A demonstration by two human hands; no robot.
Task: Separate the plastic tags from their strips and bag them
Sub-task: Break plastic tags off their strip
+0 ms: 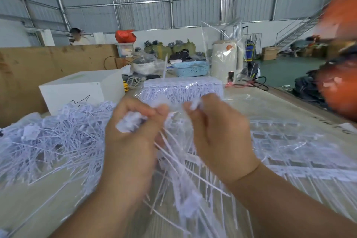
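White, thin and springy plastic fills the head view: your left hand (pixel 135 121) sits at centre frame with its fingers curled round a small bunch of white plastic tags (pixel 131 120), their flat heads gathered in the palm and the long stems fanning down below the fist. Your right hand (pixel 216 133), just beside it to the right, pinches a white sliver at the fingertips; motion blur hides whether that is a tag head or the end of its strip. Both grips look tight rather than loose. My guess is that you hold the two hands close together so the pull stays short and the tag snaps cleanly off its runner.

The loose heap of separated white tags (pixel 58 137) lies at left of frame on the pale table (pixel 289 102), a tangled pile of stiff, needle-like stems with small rectangular heads. It sits on the side of the hand that collects them, which would make dropping easy.

At right of frame lie the flat white strips with tags still attached (pixel 293 141), comb-shaped and ladder-like, laid in tidy overlapping rows within reach of the pulling hand.

Above the hands, at centre, a clear plastic bag holding an ordered white bundle (pixel 181 91) rests on the table, glossy and crinkled. Whether it holds finished tags or fresh stock I cannot tell.

A white box (pixel 81 91) stands at upper left, and a cream kettle wrapped in clear film (pixel 226 60) at upper right.
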